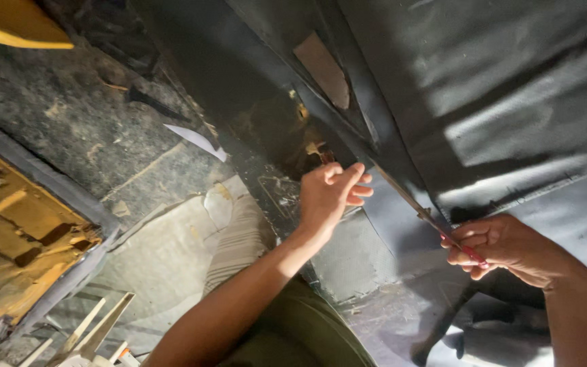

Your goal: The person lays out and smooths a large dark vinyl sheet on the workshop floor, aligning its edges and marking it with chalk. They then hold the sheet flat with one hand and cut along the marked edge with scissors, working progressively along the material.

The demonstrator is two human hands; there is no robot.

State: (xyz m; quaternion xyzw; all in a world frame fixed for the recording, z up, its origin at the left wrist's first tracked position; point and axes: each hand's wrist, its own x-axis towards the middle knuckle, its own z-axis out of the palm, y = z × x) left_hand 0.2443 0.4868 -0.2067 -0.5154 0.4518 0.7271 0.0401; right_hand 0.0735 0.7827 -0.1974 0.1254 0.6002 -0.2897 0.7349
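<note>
A: Entry, head view. Right hand (pixel 494 246) is closed around the red handle of a long thin tool (pixel 416 207). Handle mostly buried in the fist; only a red sliver shows by the fingers.

B: Kind of tool?

A: Cannot tell. Narrow shaft, runs up and left from the fist along the fold of the black sheet material (pixel 511 102). Its far tip is lost in the dark near the left hand.

B: Left hand?

A: Left hand (pixel 331 194) is up at the edge of the black sheet, fingers curled together with the tips pinched. Whether it grips the sheet's edge or something small is hidden behind the fingers. A small brownish bit (pixel 325 156) shows just above the knuckles; identity unclear.

B: Surroundings?

A: A tan patch (pixel 324 68) sits on the black sheet higher up. At left, a yellow-brown panel in a grey frame (pixel 22 231), cut off by the picture's edge. A yellow curved object (pixel 15 24) is cropped at the top left corner. Pale wooden strips (pixel 96 326) lie at the bottom left, partly out of the picture. A white scrap (pixel 198 141) lies on the grimy dark floor (pixel 69 115). Lower right is in deep shadow; details there unreadable.
</note>
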